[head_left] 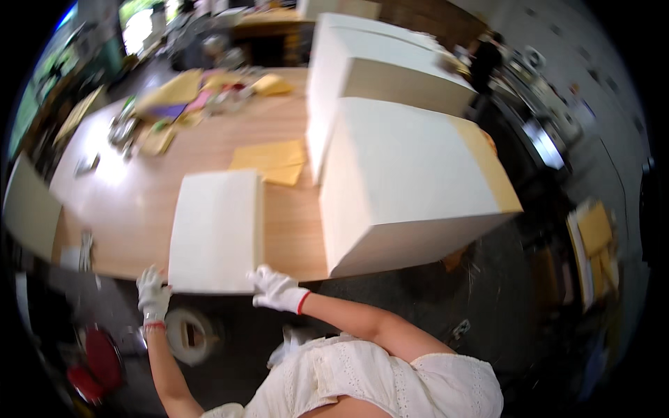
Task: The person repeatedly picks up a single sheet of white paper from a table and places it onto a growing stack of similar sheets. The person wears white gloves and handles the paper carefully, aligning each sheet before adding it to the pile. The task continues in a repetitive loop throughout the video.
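1. Closest to me is my own white top (390, 383), with both forearms reaching out from it toward the table edge.
2. Both hands are in white gloves with red cuffs. Left hand (153, 292) sits at the near left corner of a flat white box (217, 230), fingers curled onto that corner. Right hand (277, 289) is clamped on the near right corner of the same box.
3. That white box lies flat on the wooden table (286, 230), its near edge right at the table's front edge, a bit tilted.
4. Just to its right stands a big white carton (404, 181) with a tan flap, overhanging the table edge. Another big white carton (376, 70) stands behind it.
5. Yellow envelopes (272, 161) lie just behind my box, beside the cartons.
6. Down on the floor by my left wrist there's a roll of tape (188, 336), plus something red (97, 362) I can't make out.
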Demonstrator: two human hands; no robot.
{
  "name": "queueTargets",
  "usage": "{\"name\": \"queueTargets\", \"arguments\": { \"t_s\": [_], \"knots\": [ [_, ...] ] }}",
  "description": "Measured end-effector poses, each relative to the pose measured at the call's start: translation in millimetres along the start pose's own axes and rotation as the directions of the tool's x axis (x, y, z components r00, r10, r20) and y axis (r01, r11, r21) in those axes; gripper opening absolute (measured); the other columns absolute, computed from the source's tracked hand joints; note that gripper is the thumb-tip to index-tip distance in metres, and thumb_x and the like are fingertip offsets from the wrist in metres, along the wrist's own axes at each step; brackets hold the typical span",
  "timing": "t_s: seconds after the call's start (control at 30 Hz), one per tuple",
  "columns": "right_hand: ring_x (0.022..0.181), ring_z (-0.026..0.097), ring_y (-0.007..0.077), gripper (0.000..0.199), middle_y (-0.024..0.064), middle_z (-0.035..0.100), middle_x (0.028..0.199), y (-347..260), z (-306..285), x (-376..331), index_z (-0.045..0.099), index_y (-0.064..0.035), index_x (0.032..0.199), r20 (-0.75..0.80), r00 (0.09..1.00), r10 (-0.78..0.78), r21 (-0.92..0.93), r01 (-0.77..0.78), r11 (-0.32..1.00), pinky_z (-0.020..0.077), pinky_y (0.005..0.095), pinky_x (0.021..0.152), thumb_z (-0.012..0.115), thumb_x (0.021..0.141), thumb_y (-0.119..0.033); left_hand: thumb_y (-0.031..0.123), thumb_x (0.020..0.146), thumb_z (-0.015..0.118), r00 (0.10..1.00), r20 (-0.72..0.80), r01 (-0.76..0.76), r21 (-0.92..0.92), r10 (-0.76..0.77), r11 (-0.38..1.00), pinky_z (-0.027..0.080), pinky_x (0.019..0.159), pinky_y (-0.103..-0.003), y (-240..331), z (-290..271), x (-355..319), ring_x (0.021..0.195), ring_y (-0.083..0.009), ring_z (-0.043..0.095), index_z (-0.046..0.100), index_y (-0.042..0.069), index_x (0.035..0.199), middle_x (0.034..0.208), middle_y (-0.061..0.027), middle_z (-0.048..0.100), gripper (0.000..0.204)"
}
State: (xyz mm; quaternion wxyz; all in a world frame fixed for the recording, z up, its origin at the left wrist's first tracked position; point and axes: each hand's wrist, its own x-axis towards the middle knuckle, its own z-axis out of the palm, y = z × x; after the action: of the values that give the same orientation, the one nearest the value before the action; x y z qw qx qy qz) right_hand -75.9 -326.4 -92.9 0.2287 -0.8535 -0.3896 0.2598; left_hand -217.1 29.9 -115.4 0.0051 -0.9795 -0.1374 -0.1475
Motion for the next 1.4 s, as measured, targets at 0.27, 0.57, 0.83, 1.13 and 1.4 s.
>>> {"name": "queueTargets", "arguments": {
  "t_s": [0.27, 0.57, 0.83, 1.13, 1.4],
  "knots": [
    [0.097, 0.064, 0.0229, 0.051, 0.0095, 0.065, 0.108, 95, -83, -177, 0.054, -0.0047, 0.125, -0.096, 0.992, -0.084, 0.333, 0.111, 0.936, 0.0494, 0.036, 0.086, 0.066, 0.087, -0.036, -0.006, 0.075, 0.067, 0.71, -0.396, -0.693, -0.542, 0.582, 0.476, 0.052, 0.087, -0.034, 347, -251, 129, 0.103, -0.0298, 0.064, 0.063, 0.001, 0.107, 0.112, -0.013, 0.066, 0.033],
    [0.093, 0.064, 0.0261, 0.036, 0.0097, 0.064, 0.103, 185, -153, -292, 0.061, -0.0077, 0.114, -0.891, 0.421, -0.172, -0.05, 0.285, 0.957, 0.0518, 0.0393, 0.08, 0.072, 0.081, -0.015, 0.037, 0.073, 0.08, 0.576, -0.017, -0.808, -0.16, 0.817, 0.567, 0.051, 0.077, -0.042, 622, -275, 138, 0.099, -0.0307, 0.061, 0.061, 0.006, 0.096, 0.104, -0.0103, 0.063, 0.043],
    [0.082, 0.066, 0.022, 0.039, 0.0116, 0.065, 0.097, 212, -190, -365, 0.059, -0.0081, 0.118, -0.81, 0.572, 0.131, 0.277, 0.177, 0.944, 0.0528, 0.0337, 0.072, 0.07, 0.081, -0.013, 0.043, 0.075, 0.075, 0.583, 0.063, -0.796, -0.158, 0.81, 0.585, 0.052, 0.078, -0.043, 659, -269, 149, 0.101, -0.0317, 0.06, 0.062, 0.004, 0.096, 0.103, -0.011, 0.061, 0.047],
    [0.08, 0.066, 0.0217, 0.046, 0.0106, 0.067, 0.097, 219, -213, -369, 0.057, -0.0047, 0.123, -0.884, 0.458, -0.093, 0.115, 0.407, 0.906, 0.0528, 0.032, 0.072, 0.073, 0.083, -0.02, 0.021, 0.065, 0.086, 0.647, 0.067, -0.696, -0.354, 0.76, 0.624, 0.051, 0.068, -0.035, 658, -274, 155, 0.079, -0.0274, 0.065, 0.063, 0.003, 0.083, 0.088, -0.009, 0.065, 0.034],
    [0.077, 0.063, 0.0104, 0.047, 0.0076, 0.067, 0.087, 185, -238, -365, 0.052, 0.0056, 0.125, -0.852, 0.524, 0.015, 0.39, 0.615, 0.685, 0.051, 0.0243, 0.07, 0.071, 0.087, -0.011, 0.02, 0.063, 0.088, 0.684, 0.079, -0.637, -0.42, 0.725, 0.646, 0.052, 0.068, -0.03, 657, -276, 159, 0.076, -0.0183, 0.067, 0.07, 0.002, 0.088, 0.09, -0.0082, 0.07, 0.035]
  ]
}}
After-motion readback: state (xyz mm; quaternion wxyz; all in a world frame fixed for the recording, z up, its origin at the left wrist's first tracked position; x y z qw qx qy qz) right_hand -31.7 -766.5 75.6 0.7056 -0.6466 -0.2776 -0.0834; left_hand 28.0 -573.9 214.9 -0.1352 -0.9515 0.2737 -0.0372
